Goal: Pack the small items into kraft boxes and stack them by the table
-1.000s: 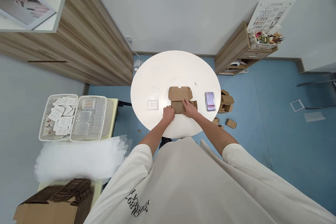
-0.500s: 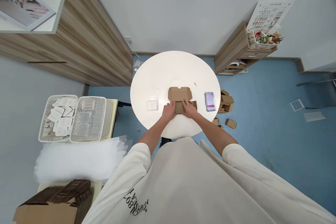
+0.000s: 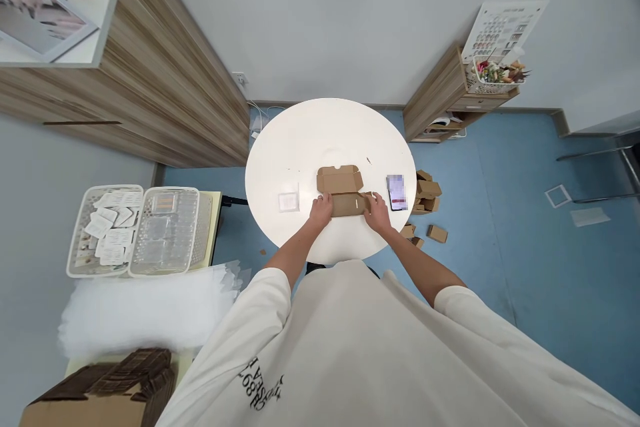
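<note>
A brown cardboard box, partly folded, lies on the white round table. Its lid panel spreads flat on the far side, with small side flaps and a notch in the far edge. My left hand grips the box's near left end, a ring on one finger. At the opposite end my right hand has its fingers closed around the right side flap. To the left of the box lies a small clear plastic case. Right of my right hand is a phone with a lit, blurred screen.
Several small cardboard boxes lie on the floor right of the table. On the left stand white baskets of cards and clear cases, white packing sheets and a stack of flat cardboard. A wooden cabinet stands against the wall.
My right hand has moved right, from the middle of the box to its right side flap, uncovering the inner panel. My left hand stays at the left end.
</note>
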`<state>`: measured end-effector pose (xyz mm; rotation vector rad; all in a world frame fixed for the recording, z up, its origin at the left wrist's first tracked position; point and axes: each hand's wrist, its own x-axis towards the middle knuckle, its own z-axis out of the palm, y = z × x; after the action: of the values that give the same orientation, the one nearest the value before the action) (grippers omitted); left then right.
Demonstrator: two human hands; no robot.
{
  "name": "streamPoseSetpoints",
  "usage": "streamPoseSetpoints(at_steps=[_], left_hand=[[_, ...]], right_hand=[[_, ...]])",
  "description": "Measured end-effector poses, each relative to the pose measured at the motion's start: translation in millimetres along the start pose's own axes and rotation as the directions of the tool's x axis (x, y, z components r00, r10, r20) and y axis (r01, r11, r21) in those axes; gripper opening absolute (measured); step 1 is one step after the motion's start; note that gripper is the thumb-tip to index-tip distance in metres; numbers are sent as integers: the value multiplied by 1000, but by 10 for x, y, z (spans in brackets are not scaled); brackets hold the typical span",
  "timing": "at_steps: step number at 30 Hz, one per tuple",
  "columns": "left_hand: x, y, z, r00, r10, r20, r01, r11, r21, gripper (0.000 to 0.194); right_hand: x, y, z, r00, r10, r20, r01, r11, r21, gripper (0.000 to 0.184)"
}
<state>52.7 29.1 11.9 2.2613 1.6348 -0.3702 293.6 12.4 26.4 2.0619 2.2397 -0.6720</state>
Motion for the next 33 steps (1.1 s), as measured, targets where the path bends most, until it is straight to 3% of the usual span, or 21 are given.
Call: streamPoseSetpoints(at_steps=[5, 12, 17, 24, 27, 29, 33], left_hand=[[10, 6, -5, 1000, -8, 8, 9, 999, -42, 90], [31, 14, 33, 999, -16, 37, 16, 1000, -25, 92], [41, 10, 39, 998, -16, 53, 16, 1000, -4, 92], [27, 17, 31, 1000, -21, 21, 21, 1000, -8, 90], [37, 20, 33, 999, -28, 20, 28, 999, -32, 87], [44, 22, 35, 999, -28, 30, 29, 999, -46, 87], [45, 29, 35, 999, -36, 28, 37, 998, -58, 88]], right_hand=[[-93, 129, 1, 989, 77, 125, -83, 995, 47, 74], [171, -84, 50, 972, 145, 183, -172, 975, 142, 62], [194, -167, 29, 983, 106, 150, -127, 982, 138, 48], [76, -373, -63, 991, -11, 134, -11, 987, 162, 69], [70, -404, -24, 992, 60, 113, -87, 963, 255, 71], [94, -383, 13, 981, 145, 131, -179, 934, 308, 62], [195, -328, 55, 934, 255, 252, -314, 919, 237, 42]])
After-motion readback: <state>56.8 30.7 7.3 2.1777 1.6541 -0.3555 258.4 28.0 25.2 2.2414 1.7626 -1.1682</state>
